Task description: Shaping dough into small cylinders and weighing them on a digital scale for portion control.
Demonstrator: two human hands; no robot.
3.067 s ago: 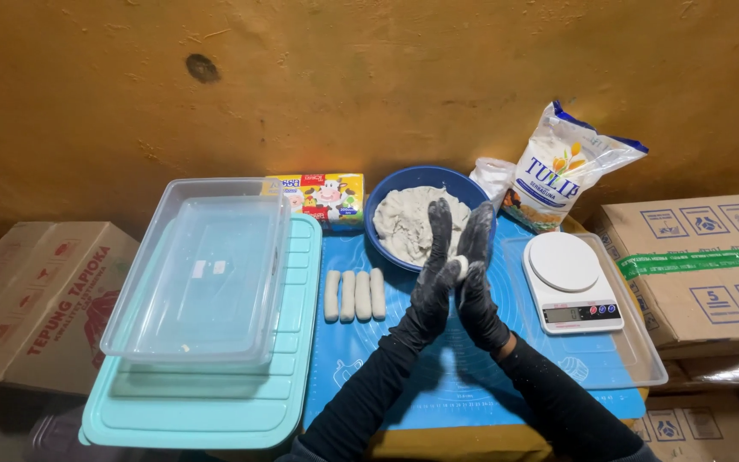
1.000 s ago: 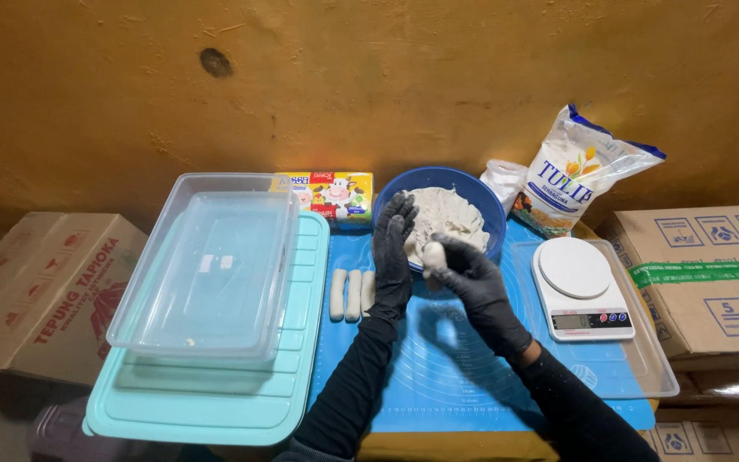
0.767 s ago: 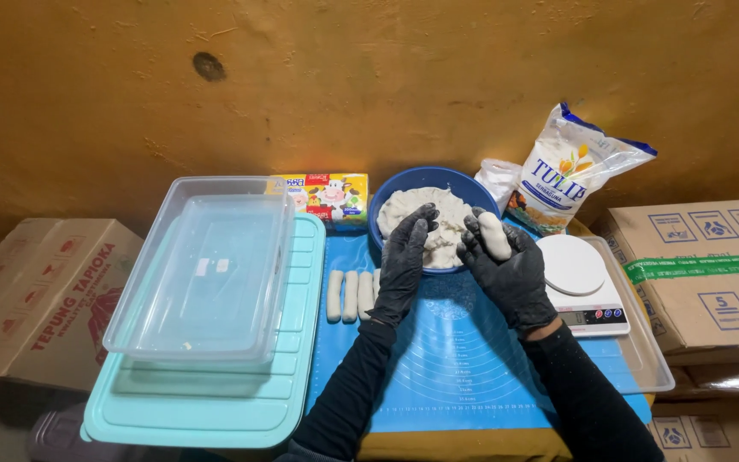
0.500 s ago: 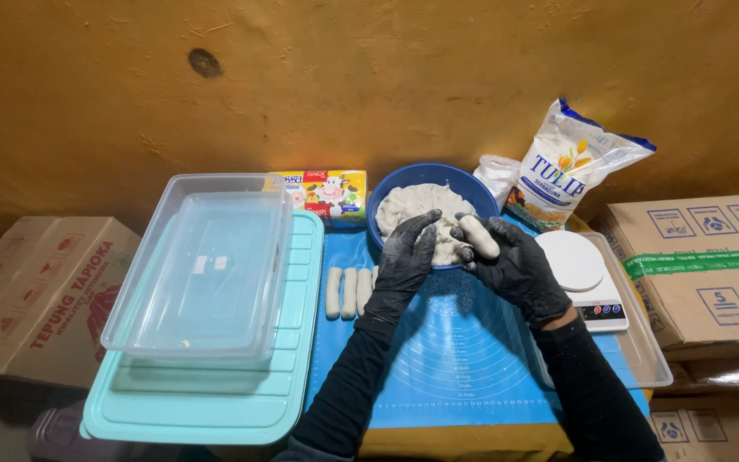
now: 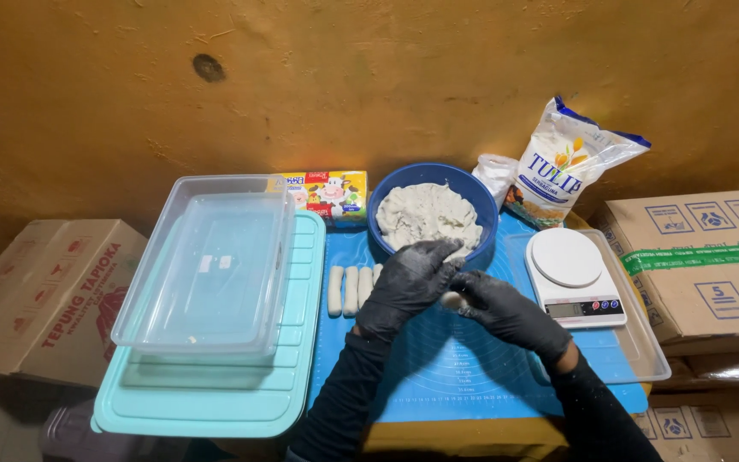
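Both my hands wear black gloves and meet over the blue mat (image 5: 472,368), just in front of the blue bowl (image 5: 482,201) of white dough (image 5: 425,218). My left hand (image 5: 404,287) lies over a small white dough piece (image 5: 452,299) and my right hand (image 5: 502,310) cups it from the right. Most of the piece is hidden between the palms. Several finished dough sticks (image 5: 348,291) lie in a row on the mat to the left of my left hand.
A clear plastic box (image 5: 207,265) rests on a turquoise lid (image 5: 215,402) at left. A white kitchen scale (image 5: 573,275) sits on a clear tray (image 5: 643,351) at right. A flour bag (image 5: 562,162) and yellow carton (image 5: 331,192) stand by the wall. Cardboard boxes (image 5: 703,257) flank the table.
My hands took a lump from the bowl, drew back toward me and lowered over the mat, closing together around the dough piece.
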